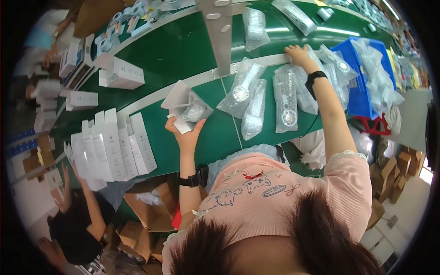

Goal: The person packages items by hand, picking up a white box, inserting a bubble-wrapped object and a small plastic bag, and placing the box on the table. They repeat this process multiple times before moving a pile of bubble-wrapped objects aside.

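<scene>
- Head view, my only one, clock directions taken from its centre: I have the left hand [187, 134] at 9 o'clock, its grip partly closed, thumb and fingers round the lower end of an open white box [176, 98]; a clear-wrapped item [196, 111] shows inside it.
- I find the right hand [300, 55] stretched out between 1 and 2 o'clock, fingers loosely spread by the bubble-wrapped packs [286, 98]; I cannot tell whether that grip has hold of one.
- To do this well, I would hold the box lightly so its walls don't buckle, and keep its flaps clear of the wrapped item; any pack I would take by its body rather than loose film, lest it drag its neighbours.
- Edges: the near side of the desk [224, 134] passes under the left forearm; a pale rail [158, 97] bounds the far side, with a metal post [219, 55] at 12 o'clock; a blue bin [361, 98] at 2 o'clock limits the right forearm outward.
- Open room: bare desk lies between the held box and the row of white boxes [106, 146] at 9 o'clock; a co-worker [75, 229] at 8 o'clock sits near that row, so I would not sweep that way.
</scene>
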Motion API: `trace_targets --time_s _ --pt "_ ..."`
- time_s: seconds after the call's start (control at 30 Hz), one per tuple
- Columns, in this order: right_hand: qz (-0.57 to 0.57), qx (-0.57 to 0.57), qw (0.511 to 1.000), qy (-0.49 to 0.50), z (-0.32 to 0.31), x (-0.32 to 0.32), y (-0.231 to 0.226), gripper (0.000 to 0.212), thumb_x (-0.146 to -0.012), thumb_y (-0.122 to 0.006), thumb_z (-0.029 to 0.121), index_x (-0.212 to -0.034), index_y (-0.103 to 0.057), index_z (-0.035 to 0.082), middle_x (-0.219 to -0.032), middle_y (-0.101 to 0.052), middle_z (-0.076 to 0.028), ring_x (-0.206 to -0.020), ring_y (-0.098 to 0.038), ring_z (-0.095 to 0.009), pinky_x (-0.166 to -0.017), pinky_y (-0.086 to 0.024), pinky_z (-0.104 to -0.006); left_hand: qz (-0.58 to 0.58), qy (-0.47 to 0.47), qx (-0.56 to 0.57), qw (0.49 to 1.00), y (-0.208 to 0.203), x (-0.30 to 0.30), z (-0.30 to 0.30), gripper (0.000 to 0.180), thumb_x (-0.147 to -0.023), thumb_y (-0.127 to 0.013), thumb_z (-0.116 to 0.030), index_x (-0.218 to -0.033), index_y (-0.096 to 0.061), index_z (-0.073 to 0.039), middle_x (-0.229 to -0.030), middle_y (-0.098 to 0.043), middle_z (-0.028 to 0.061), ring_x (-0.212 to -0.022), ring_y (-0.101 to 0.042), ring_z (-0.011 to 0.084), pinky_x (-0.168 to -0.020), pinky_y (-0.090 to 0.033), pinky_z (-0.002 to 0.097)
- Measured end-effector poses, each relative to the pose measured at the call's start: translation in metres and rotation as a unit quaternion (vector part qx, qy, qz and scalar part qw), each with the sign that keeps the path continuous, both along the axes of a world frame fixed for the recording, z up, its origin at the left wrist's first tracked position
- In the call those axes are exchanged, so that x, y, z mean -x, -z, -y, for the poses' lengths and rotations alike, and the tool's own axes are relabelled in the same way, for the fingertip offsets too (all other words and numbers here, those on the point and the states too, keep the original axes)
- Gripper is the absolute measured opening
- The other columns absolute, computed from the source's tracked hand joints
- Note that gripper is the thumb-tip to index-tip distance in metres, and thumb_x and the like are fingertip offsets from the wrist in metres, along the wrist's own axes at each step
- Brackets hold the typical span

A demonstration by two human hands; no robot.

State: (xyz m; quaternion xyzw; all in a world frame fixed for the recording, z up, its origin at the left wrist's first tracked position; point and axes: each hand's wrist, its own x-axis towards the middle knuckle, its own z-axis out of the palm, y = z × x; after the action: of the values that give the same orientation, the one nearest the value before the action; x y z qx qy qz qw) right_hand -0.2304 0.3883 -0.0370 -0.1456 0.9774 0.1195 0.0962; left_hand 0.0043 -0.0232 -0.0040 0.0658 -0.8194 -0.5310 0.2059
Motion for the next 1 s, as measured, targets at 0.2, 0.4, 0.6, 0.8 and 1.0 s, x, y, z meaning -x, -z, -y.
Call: trace_targets --time_s 0.2,0.4,0.6,0.8,1.0 --pt "0.049 -0.021 0.997 -0.052 -0.010 0.016 0.007 0.029 -0.065 -0.062 0.004 -0.091 -0.055 0.015 -0.097 -0.054 -0.004 -0.101 -0.048 -0.026 -0.086 -0.038 -0.0479 -0.093 -0.009 -0.033 0.995 -0.030 0.000 -0.004 0.082 -0.060 -0.080 -0.014 -0.119 -0.024 -0.005 -0.125 -0.030 0.0209 -0.112 -0.039 0.0290 -0.090 -0.035 0.0375" --pt "0.084 0.133 0.986 -0.047 -0.031 0.012 0.015 0.016 -0.065 -0.059 0.004 -0.079 -0.057 0.011 -0.090 -0.054 -0.007 -0.096 -0.048 -0.028 -0.080 -0.040 -0.0439 0.031 -0.005 0.123 0.992 -0.064 0.002 0.011 0.041 -0.063 -0.074 -0.012 -0.097 -0.053 -0.003 -0.113 -0.044 0.0183 -0.100 -0.049 0.0332 -0.083 -0.041 0.0353" --pt "0.068 -0.017 0.994 -0.089 -0.046 0.007 -0.006 0.014 -0.064 -0.059 0.002 -0.077 -0.055 0.008 -0.085 -0.054 -0.009 -0.094 -0.051 -0.029 -0.078 -0.043 -0.0408 0.063 0.030 0.165 0.984 -0.090 0.016 0.006 0.020 -0.066 -0.069 -0.007 -0.081 -0.057 -0.002 -0.095 -0.051 0.0138 -0.081 -0.055 0.0304 -0.067 -0.045 0.0334" --pt "0.001 0.384 0.918 -0.097 0.051 -0.040 -0.121 0.016 -0.071 -0.058 -0.003 -0.085 -0.053 0.004 -0.089 -0.060 -0.011 -0.085 -0.058 -0.029 -0.075 -0.047 -0.0319 0.063 -0.004 0.139 0.988 -0.086 0.018 0.018 0.017 -0.069 -0.065 -0.005 -0.075 -0.050 0.001 -0.072 -0.053 0.0104 -0.060 -0.054 0.0255 -0.052 -0.041 0.0312" --pt "-0.047 0.596 0.736 -0.319 0.195 -0.117 -0.166 0.014 -0.069 -0.058 -0.004 -0.081 -0.053 0.000 -0.086 -0.062 -0.014 -0.070 -0.060 -0.027 -0.063 -0.050 -0.0293 0.028 -0.017 0.108 0.994 -0.082 0.022 0.020 0.016 -0.070 -0.064 -0.005 -0.074 -0.050 0.002 -0.068 -0.054 0.0104 -0.053 -0.051 0.0239 -0.049 -0.039 0.0298"
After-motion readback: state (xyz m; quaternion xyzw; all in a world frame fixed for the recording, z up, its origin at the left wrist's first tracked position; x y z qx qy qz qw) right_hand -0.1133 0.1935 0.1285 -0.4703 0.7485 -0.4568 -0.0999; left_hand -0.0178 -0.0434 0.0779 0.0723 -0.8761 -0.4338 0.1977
